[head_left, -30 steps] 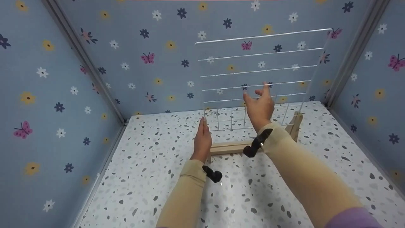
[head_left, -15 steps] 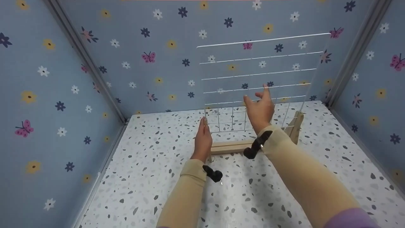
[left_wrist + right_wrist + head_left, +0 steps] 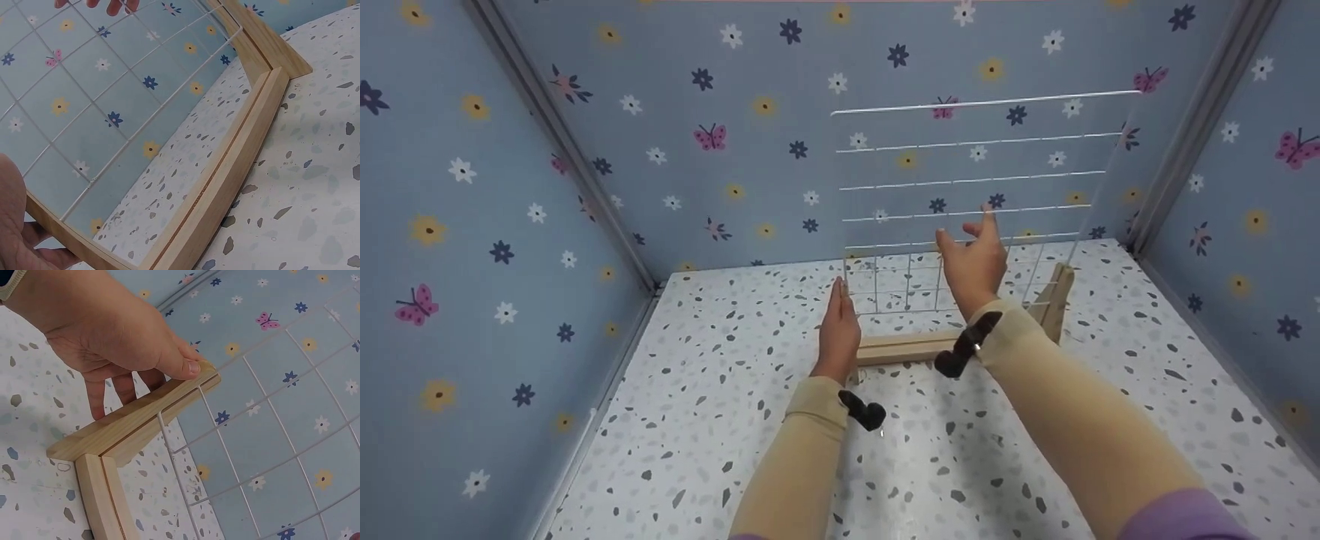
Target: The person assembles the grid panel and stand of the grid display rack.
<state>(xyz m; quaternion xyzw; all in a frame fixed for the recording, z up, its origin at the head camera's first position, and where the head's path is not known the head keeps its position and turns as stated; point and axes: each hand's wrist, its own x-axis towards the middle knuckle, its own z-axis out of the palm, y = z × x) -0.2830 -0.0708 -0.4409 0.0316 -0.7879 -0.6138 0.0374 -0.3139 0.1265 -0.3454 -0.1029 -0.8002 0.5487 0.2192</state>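
A white wire grid panel [image 3: 877, 202] leans back above a wooden stand [image 3: 904, 349] that has a grooved crossbar and upright end pieces. My left hand [image 3: 838, 337] grips the stand's left end piece [image 3: 135, 410], thumb on one side and fingers on the other. Wire ends at the panel's left edge meet the groove in that end piece. In front of the panel's middle, my right hand [image 3: 975, 266] has its fingers at the wires, with some fingertips [image 3: 115, 7] showing in the left wrist view. The right end piece [image 3: 270, 45] stands at the crossbar's far end.
The stand rests on a white speckled surface [image 3: 697, 390]. Behind it rises a blue flower-patterned wall [image 3: 645, 90], with a left side wall [image 3: 427, 225] and a right side wall [image 3: 1252, 247] of the same pattern.
The panel's top edge has come down, more at its right corner, tilting the panel slightly. My right hand has lowered a little with it. The left hand stays on the end piece.
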